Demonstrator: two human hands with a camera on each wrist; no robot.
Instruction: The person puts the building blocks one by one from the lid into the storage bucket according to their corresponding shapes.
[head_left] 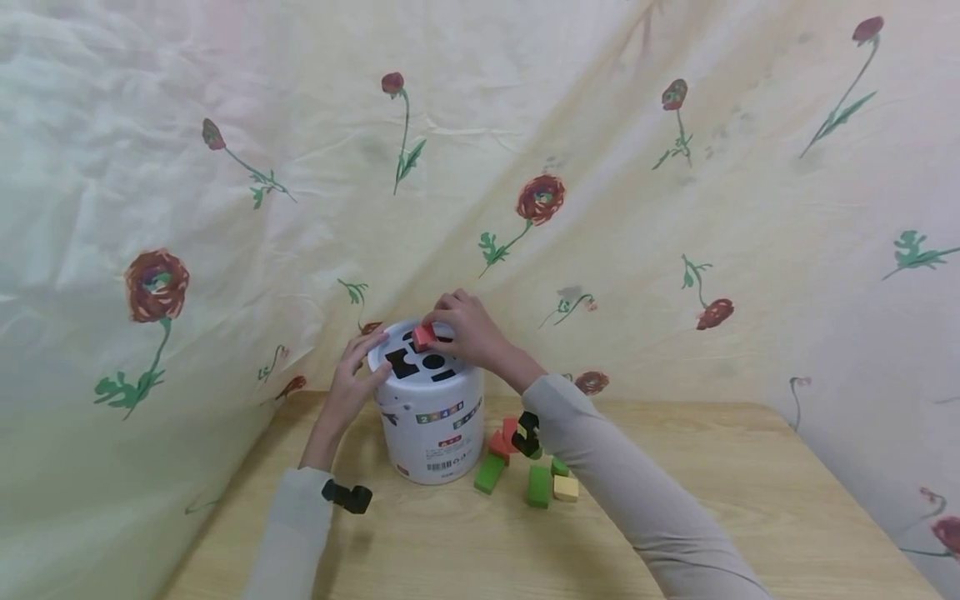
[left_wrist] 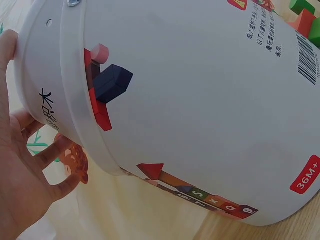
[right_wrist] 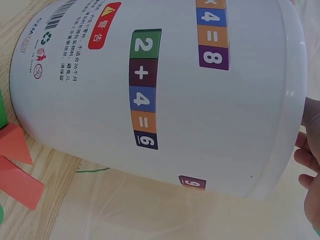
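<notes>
Blocks [head_left: 528, 471] crowd bucket's [head_left: 431, 433] right — left free.

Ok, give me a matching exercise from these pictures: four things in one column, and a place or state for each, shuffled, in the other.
Things:
1. red block
2. white bucket
3. left hand
4. yellow block

Places or states:
A. lying on the wooden table among the loose blocks
B. pinched by the right hand over the lid's cut-outs
C. resting on the bucket's rim
D. standing upright on the table, shape holes in its lid

Pairs: 1-B, 2-D, 3-C, 4-A
</notes>
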